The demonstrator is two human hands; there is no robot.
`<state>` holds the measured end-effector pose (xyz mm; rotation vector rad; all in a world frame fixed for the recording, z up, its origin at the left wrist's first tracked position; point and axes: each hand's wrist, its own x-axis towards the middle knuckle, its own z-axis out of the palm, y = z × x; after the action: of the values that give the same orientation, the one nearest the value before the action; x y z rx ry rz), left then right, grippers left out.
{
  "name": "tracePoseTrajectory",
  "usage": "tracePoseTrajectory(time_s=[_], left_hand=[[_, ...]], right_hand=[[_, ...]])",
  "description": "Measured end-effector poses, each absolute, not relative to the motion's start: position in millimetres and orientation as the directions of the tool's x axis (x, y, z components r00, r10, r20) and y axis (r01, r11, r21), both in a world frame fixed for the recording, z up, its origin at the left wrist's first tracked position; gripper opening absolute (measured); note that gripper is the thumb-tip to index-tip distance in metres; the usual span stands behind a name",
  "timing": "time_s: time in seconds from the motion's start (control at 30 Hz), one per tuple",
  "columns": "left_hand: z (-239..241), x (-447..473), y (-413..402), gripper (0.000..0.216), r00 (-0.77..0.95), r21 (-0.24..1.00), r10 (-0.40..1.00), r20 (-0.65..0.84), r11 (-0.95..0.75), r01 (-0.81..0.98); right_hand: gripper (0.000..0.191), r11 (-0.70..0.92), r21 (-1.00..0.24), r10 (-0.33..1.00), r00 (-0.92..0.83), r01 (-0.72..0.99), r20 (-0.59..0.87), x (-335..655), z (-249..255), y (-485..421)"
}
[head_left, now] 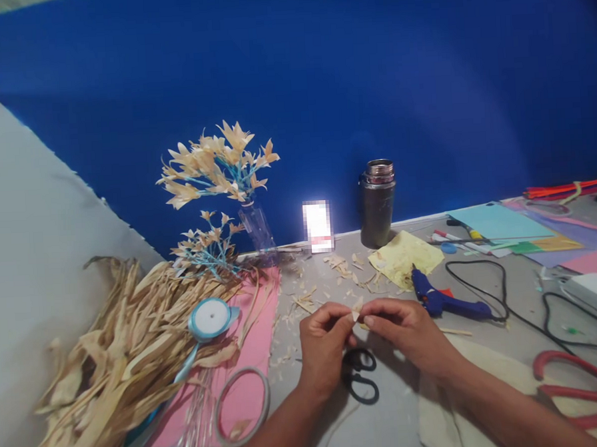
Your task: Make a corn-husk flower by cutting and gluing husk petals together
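My left hand (pixel 323 342) and my right hand (pixel 407 328) meet over the grey table (pixel 484 320), both pinching a small pale husk piece (pixel 356 312) between their fingertips. Black-handled scissors (pixel 360 375) lie flat on the table just beneath the hands. Small husk scraps (pixel 326 285) are strewn behind them. A big heap of dried husk strips (pixel 120 353) lies to the left, partly on a pink sheet (pixel 253 359).
A blue glue gun (pixel 445 300) with black cord lies right of my hands, on a yellow paper (pixel 405 256). Behind stand a metal flask (pixel 377 203) and a bottle of husk flowers (pixel 220 171). Blue ribbon spool (pixel 211 318), tape ring (pixel 241 406), red-handled scissors (pixel 582 382), coloured papers (pixel 529 235).
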<state>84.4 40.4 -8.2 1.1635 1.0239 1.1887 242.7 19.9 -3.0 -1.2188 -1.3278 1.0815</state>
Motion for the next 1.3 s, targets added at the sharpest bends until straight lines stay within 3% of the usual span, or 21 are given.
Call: tracePoseTrajectory(time_s=[0.47, 0.77, 1.3], left_hand=[[-5.5, 84.8, 37.0, 0.016, 0.056, 0.997, 0.998, -0.006, 0.01, -0.074], [-5.5, 85.1, 37.0, 0.017, 0.021, 0.996, 0.997, 0.081, -0.08, -0.025], [-13.0, 82.5, 44.1, 0.024, 0.054, 0.995, 0.998, 0.038, -0.033, -0.089]], right_hand=[[0.023, 0.158, -0.98, 0.986, -0.064, 0.119, 0.151, 244.8, -2.3, 17.6], [0.024, 0.143, -0.981, 0.987, -0.086, 0.131, 0.133, 244.0, -0.5, 17.5], [0.028, 0.143, -0.982, 0.989, -0.06, 0.123, 0.137, 242.6, -3.9, 17.9]])
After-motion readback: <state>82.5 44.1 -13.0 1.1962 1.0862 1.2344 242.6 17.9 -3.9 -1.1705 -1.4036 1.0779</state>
